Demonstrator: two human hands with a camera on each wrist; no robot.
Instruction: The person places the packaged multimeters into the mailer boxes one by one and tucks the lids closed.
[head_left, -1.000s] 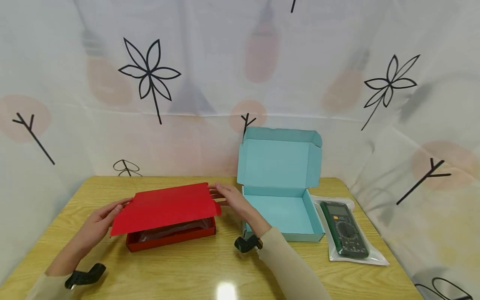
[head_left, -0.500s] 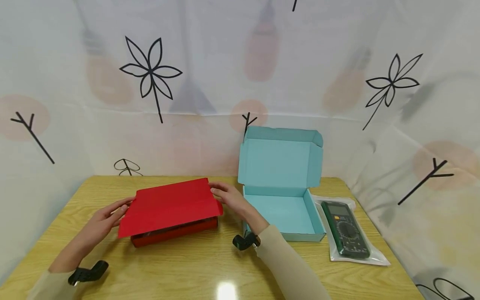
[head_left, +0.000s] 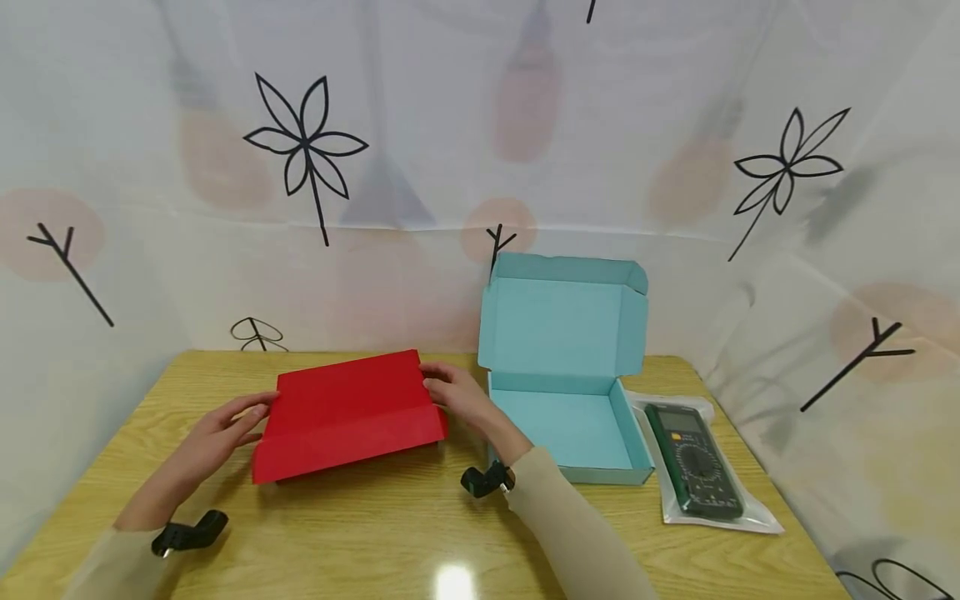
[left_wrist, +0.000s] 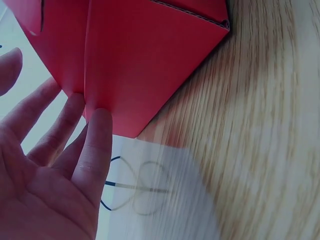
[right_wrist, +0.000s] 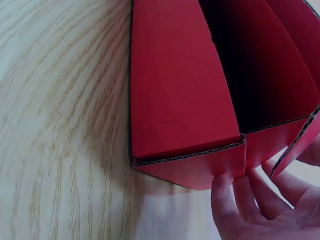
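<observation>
A red cardboard box (right_wrist: 180,85) lies on the left half of the table. Its lid (head_left: 345,404) slopes down over the front, and from the head view the inside is hidden. My left hand (head_left: 213,437) touches the box's left side with extended fingertips. On the other side, my right hand (head_left: 467,400) has its fingers against the right wall, near the lid's side flap (right_wrist: 300,145). Seen from the right wrist, a dark gap still shows between lid and front wall.
An open light-blue box (head_left: 558,425) stands right of the red one, its lid upright. Beyond it lies a multimeter (head_left: 697,462) in a clear plastic bag (head_left: 750,518), near the right edge of the wooden table (head_left: 360,542). A patterned cloth (head_left: 420,275) hangs behind.
The red lid has come down at the front, covering the clear plastic visible inside earlier. The box has shifted slightly back and right, both hands staying at its sides.
</observation>
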